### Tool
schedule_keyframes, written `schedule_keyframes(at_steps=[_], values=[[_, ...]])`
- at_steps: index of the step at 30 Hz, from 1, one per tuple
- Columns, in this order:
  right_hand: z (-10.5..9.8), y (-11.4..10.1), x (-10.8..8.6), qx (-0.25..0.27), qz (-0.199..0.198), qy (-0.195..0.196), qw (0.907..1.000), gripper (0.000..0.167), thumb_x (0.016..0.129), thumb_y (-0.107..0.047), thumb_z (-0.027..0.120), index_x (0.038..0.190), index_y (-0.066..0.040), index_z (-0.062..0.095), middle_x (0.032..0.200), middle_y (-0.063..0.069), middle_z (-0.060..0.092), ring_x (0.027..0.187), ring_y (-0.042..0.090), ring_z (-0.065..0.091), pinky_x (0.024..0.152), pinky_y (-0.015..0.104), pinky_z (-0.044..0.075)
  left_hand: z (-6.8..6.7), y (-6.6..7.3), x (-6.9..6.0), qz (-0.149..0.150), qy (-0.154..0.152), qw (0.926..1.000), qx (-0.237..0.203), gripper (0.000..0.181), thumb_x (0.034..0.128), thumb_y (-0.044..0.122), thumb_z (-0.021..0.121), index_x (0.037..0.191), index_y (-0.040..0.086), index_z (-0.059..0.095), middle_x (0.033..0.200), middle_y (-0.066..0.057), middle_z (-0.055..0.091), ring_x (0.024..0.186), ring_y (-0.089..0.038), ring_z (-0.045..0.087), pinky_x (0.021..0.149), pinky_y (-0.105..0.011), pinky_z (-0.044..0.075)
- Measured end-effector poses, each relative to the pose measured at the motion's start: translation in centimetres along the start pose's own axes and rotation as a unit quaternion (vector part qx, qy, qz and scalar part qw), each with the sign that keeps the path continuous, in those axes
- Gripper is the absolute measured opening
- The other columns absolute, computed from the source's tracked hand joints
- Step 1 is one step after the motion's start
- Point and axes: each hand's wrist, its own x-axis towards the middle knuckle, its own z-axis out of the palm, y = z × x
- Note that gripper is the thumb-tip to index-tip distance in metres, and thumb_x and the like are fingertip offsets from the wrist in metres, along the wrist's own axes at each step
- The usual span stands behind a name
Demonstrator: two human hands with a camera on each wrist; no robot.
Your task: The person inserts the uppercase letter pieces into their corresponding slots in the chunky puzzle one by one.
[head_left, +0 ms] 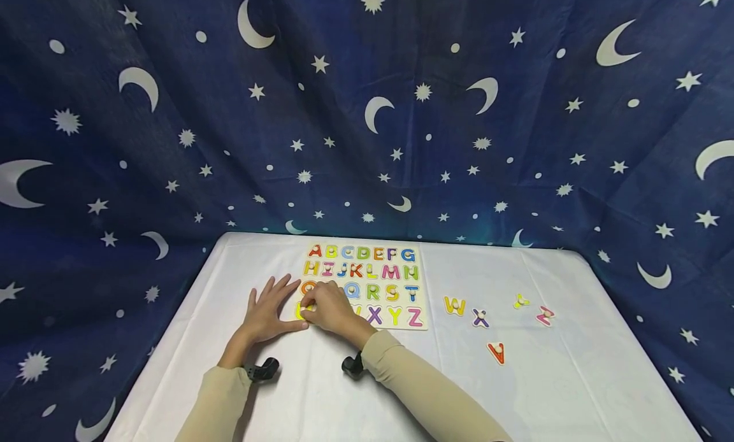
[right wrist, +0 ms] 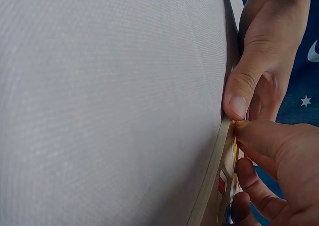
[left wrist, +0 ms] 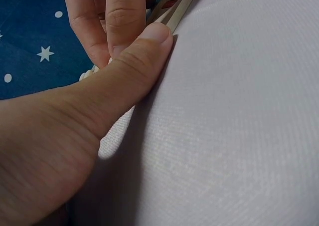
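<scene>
A wooden alphabet puzzle board [head_left: 423, 302] lies on the white table, with colourful letters in rows. My right hand [head_left: 329, 307] reaches over its lower left corner and pinches a yellow letter piece [head_left: 299, 311], apparently the U, which my fingers largely cover. In the right wrist view, the thumb and forefinger of the right hand [right wrist: 284, 156] meet low over the board, beside a yellow patch. My left hand [head_left: 268, 311] is spread at the board's left side, its thumb touching the lower left edge. The left wrist view shows the left thumb [left wrist: 132, 66] against that edge.
Loose letter pieces lie right of the board: a yellow W [head_left: 455, 306], a purple X [head_left: 480, 318], a yellow Y [head_left: 520, 301], a pink Z [head_left: 545, 315] and a red V [head_left: 497, 352]. A dark blue star-and-moon cloth [head_left: 344, 111] hangs behind the table.
</scene>
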Motion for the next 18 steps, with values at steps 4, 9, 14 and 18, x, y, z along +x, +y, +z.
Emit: schedule_keyframes(at_steps=[4,9,14,18], values=[[-0.1,0.0,-0.1,-0.002,-0.001,0.001,1.0,0.009,0.084,-0.024,0.083,0.092,-0.022,0.081,0.082,-0.012,0.062,0.082,0.01,0.051,0.068,0.024,0.04,0.0,0.0,0.0,0.0,0.0,1.0,-0.001,0.105,0.0706,0.058,0.089,0.156,0.014,0.045,0.165,-0.02,0.03,0.154,-0.05,0.011,0.116,-0.076,-0.006],[-0.3,0.5,0.0,0.002,-0.021,-0.007,0.9997,0.013,0.085,-0.025,0.082,0.098,-0.022,0.081,0.084,-0.013,0.064,0.081,0.008,0.052,0.069,0.023,0.04,0.2,0.0,0.1,-0.004,-0.002,1.0,-0.002,0.105,0.0708,0.057,0.089,0.156,0.015,0.044,0.166,-0.018,0.029,0.154,-0.048,0.01,0.117,-0.075,-0.007],[-1.6,1.7,-0.1,0.019,-0.063,-0.005,0.9978,0.022,0.09,-0.021,0.077,0.112,-0.02,0.079,0.09,-0.006,0.068,0.081,0.007,0.053,0.07,0.022,0.042,0.1,0.0,0.1,-0.009,-0.002,1.0,0.001,0.105,0.0701,0.057,0.089,0.156,0.016,0.045,0.166,-0.018,0.029,0.154,-0.049,0.009,0.117,-0.075,-0.008],[-3.7,2.8,-0.4,0.032,-0.079,-0.005,0.9964,0.023,0.095,-0.018,0.073,0.117,-0.014,0.077,0.1,0.001,0.072,0.089,0.013,0.062,0.081,0.028,0.049,0.2,-0.1,0.1,-0.013,-0.005,0.9999,0.006,0.105,0.07,0.058,0.089,0.156,0.017,0.044,0.167,-0.019,0.028,0.154,-0.048,0.009,0.117,-0.074,-0.007]])
